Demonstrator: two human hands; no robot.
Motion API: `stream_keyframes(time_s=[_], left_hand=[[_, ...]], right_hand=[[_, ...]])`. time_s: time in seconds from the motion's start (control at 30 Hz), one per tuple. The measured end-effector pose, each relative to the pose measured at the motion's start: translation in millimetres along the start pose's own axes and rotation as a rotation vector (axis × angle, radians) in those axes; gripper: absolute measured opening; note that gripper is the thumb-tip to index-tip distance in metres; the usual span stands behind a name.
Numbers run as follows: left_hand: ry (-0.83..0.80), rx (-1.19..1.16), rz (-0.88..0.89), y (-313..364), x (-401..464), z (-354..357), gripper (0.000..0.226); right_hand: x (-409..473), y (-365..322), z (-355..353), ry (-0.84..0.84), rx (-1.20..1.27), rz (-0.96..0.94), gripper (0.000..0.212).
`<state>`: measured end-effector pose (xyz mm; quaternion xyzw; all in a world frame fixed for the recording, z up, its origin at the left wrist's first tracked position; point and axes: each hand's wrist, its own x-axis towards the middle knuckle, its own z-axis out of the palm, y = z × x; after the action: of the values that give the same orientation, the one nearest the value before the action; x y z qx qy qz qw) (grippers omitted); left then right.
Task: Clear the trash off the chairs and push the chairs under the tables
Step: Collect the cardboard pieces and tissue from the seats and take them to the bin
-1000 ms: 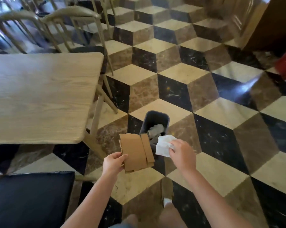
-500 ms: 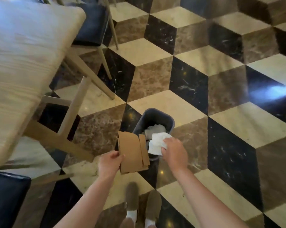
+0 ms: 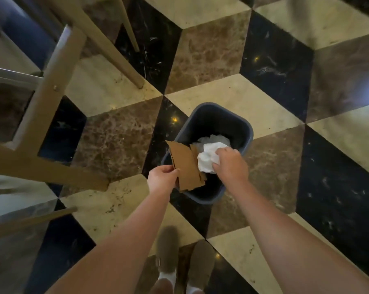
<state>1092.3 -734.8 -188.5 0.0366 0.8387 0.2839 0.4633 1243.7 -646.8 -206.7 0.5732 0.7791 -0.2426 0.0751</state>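
A dark grey trash bin (image 3: 228, 122) stands on the tiled floor just ahead of my feet, with crumpled white paper (image 3: 216, 139) lying inside. My left hand (image 3: 161, 180) pinches a flat brown cardboard piece (image 3: 184, 164) by its near left edge, and the piece hangs over the bin's left rim. My right hand (image 3: 230, 164) is closed on a crumpled white napkin (image 3: 206, 159), held over the bin's opening, right beside the cardboard.
Beige wooden table legs and crossbars (image 3: 52, 85) fill the left side, a slanted leg (image 3: 127, 37) ending on the floor near the bin. My two shoes (image 3: 185, 259) stand at the bottom centre. The floor is glossy cube-patterned marble (image 3: 285, 92).
I have stepped closer and tipped my view downward, so the bin looks larger. Both hands moved forward over the bin with the cardboard and the napkin still held.
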Motion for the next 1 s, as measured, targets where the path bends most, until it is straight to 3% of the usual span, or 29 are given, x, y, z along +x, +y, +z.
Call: stream_keyframes(time_s=[0.1, 0.23, 0.43, 0.6, 0.8, 1.0], left_hand=[[-0.030, -0.038, -0.019, -1.6, 11.4, 10.7, 0.033], [-0.078, -0.009, 0.030, 1.9, 9.4, 11.1, 0.037], [-0.095, 0.399, 0.331, 24.4, -46.6, -20.3, 0.044], [-0.073, 0.719, 0.532, 70.8, -146.9, -103.7, 0.041], [0.131, 0.958, 0.794, 110.1, -269.2, -219.6, 0.039], [0.377, 0.967, 0.825, 93.3, -363.5, -297.2, 0.040]], right_hand=[[7.7, 0.1, 8.2, 0.005, 0.007, -0.009, 0.040], [8.2, -6.0, 6.8, 0.014, -0.030, -0.071, 0.037], [-32.4, -33.0, -38.6, 0.019, -0.077, -0.155, 0.033], [-109.8, -88.1, -143.3, 0.028, -0.076, -0.256, 0.034], [-204.3, -174.9, -259.1, 0.097, -0.157, -0.406, 0.039], [-285.4, -250.4, -313.7, 0.188, -0.159, -0.609, 0.035]])
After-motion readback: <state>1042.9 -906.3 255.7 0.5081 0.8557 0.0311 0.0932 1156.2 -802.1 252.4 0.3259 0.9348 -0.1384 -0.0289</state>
